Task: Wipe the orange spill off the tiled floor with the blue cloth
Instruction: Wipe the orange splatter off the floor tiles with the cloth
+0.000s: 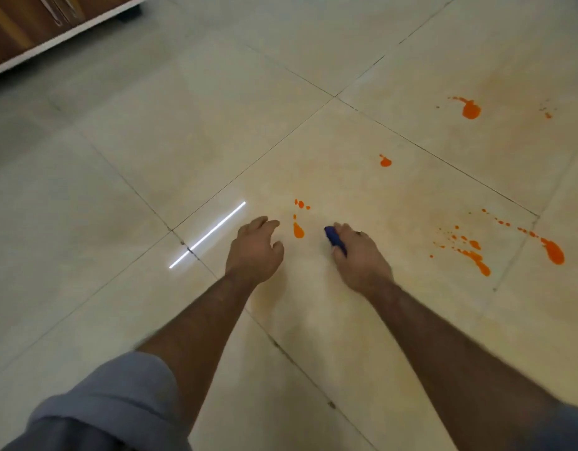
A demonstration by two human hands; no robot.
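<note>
— Head view, what have you got from where you stand?

— Both arms reach down over the tiled floor (151, 141). The right hand (357, 255) is clenched round a bunched blue cloth (335, 239), which pokes out at its left side, low over the tile; whether it touches I cannot tell.

— And the other one?

— The left hand (255, 247) grasps nothing, fingers loosely curled, just left of the cloth. A small orange drop (298, 230) lies between the two hands.

— Where is the rest of the orange spill (552, 250)?

— Scattered to the right: a spatter with a big blob near the right edge, one spot further off, another blob far right. A wooden cabinet (37, 24) stands far left, and a grey sleeve (118, 395) is rolled on the left arm.
</note>
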